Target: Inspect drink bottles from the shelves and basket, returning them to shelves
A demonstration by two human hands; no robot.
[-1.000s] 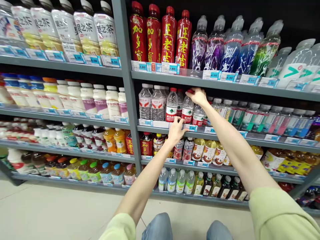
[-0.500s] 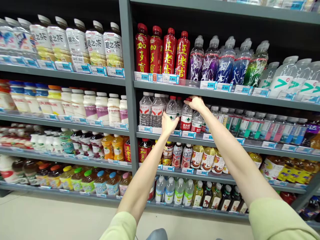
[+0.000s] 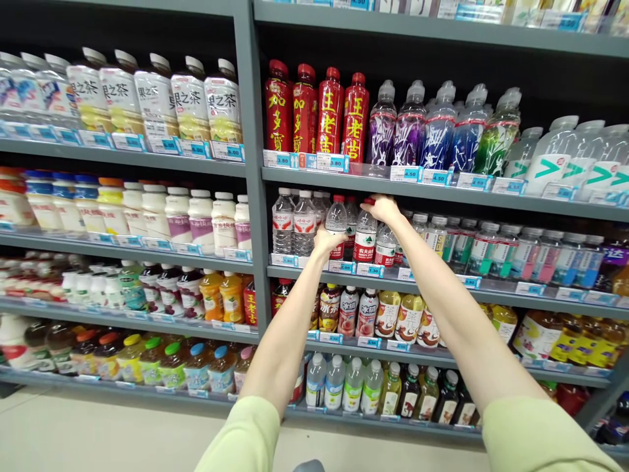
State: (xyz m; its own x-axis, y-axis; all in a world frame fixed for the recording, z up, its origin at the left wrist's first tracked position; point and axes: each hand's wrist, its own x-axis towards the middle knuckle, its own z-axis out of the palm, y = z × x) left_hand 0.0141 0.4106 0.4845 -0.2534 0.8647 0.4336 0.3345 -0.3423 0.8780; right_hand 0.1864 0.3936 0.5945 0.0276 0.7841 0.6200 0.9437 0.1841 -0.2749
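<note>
My left hand [image 3: 327,242] is closed around the lower left side of a clear water bottle [image 3: 337,215] with a red cap, its thumb across the front; most of its fingers are hidden. To the right, my right hand [image 3: 384,208] grips the red cap of another water bottle [image 3: 365,235] with a red label, its fingertips at the cap. Both bottles stand upright on the middle shelf. A shorter-looking red-labelled bottle [image 3: 386,248] is just below my right wrist. Left of my left hand are clear bottles [image 3: 304,223] with white caps.
The shelf above [image 3: 354,172] runs close over my right hand, bearing red bottles [image 3: 330,111] and purple sports drinks [image 3: 382,128]. A grey upright [image 3: 255,170] divides the racks. Price tags [image 3: 369,269] line the shelf edge. Canned and bottled drinks [image 3: 367,311] fill the shelf below.
The view has tilted up a little, so the shelves sit lower. My left thumb has shifted, and more of the red label shows on its bottle. My right hand stays at the cap.
</note>
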